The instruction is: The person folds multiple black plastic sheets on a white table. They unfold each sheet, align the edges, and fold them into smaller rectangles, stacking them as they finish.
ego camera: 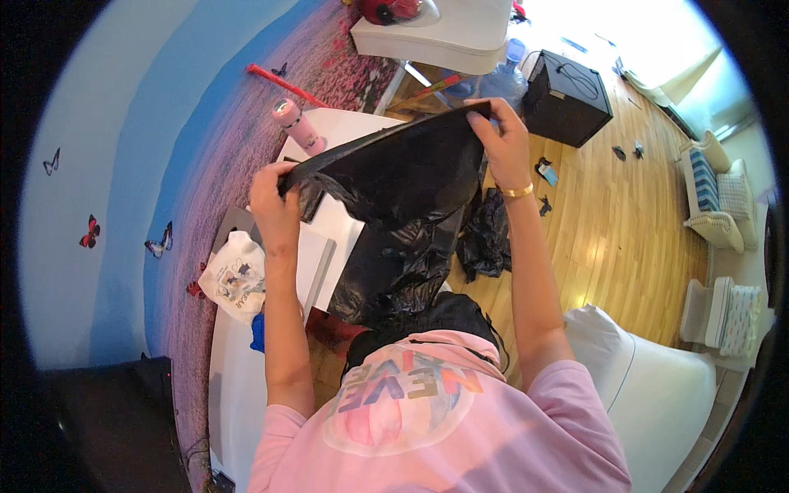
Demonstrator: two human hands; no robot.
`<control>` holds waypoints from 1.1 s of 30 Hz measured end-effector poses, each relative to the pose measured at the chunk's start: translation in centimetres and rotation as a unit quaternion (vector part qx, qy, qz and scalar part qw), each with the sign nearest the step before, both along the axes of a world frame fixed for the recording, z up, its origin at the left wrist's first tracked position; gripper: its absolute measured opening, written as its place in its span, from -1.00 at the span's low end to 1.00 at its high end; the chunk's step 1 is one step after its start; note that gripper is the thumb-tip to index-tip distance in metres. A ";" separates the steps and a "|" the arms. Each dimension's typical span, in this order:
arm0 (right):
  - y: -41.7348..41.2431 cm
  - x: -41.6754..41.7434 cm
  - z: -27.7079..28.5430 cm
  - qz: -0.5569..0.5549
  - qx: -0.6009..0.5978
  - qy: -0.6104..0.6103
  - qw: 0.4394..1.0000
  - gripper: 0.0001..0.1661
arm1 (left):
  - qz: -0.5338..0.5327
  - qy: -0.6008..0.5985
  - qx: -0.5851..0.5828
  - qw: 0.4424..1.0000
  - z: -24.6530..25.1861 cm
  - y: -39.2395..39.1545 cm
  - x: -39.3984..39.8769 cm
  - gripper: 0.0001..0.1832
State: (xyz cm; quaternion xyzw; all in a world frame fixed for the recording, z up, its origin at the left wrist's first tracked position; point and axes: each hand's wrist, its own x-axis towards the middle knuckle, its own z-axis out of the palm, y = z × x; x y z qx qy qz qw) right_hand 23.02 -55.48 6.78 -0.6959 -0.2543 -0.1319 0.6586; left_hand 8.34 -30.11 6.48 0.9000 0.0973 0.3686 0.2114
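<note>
A black plastic bag (400, 179) is stretched between my two hands, its top edge taut and slanting up to the right. My left hand (274, 197) pinches one end of that edge, above the white table. At the other end, my right hand (505, 138) grips the corner between thumb and fingers. The bag's crinkled lower part (388, 271) hangs in front of my waist, covering part of the table. Behind my right forearm, more crumpled black plastic (487, 240) lies low by the floor.
A pink bottle (302, 129) stands on the white table (351, 114) past my left hand. White printed cloth (237, 274) lies left of my forearm. A black cabinet (567, 98) and clear water jug (505, 77) stand ahead on the wooden floor (604, 215). Something white and cloth-covered (647, 388) is at right.
</note>
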 end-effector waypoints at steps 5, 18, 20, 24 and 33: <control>-1.6 -2.9 -2.2 0.071 0.008 0.016 0.997 -0.89 | -0.032 -0.059 0.102 0.993 -0.7 -1.2 -3.5 -0.65; -4.5 -14.6 -14.6 0.034 -0.345 -0.118 0.930 -0.75 | -0.043 0.353 0.002 0.935 -19.3 -8.8 -10.5 -0.17; -4.2 -15.8 -14.9 0.063 -0.365 -0.121 0.921 -0.77 | -0.102 0.368 -0.025 0.924 -19.4 -11.5 -10.2 0.00; -3.3 -16.9 -14.7 0.149 -0.381 -0.133 0.903 -0.79 | -0.119 0.333 -0.066 0.933 -18.9 -14.5 -9.5 -0.14; -4.0 -14.4 -15.6 0.342 -0.364 -0.136 0.856 -0.60 | -0.073 0.269 -0.241 0.930 -20.8 -17.4 -11.4 -0.47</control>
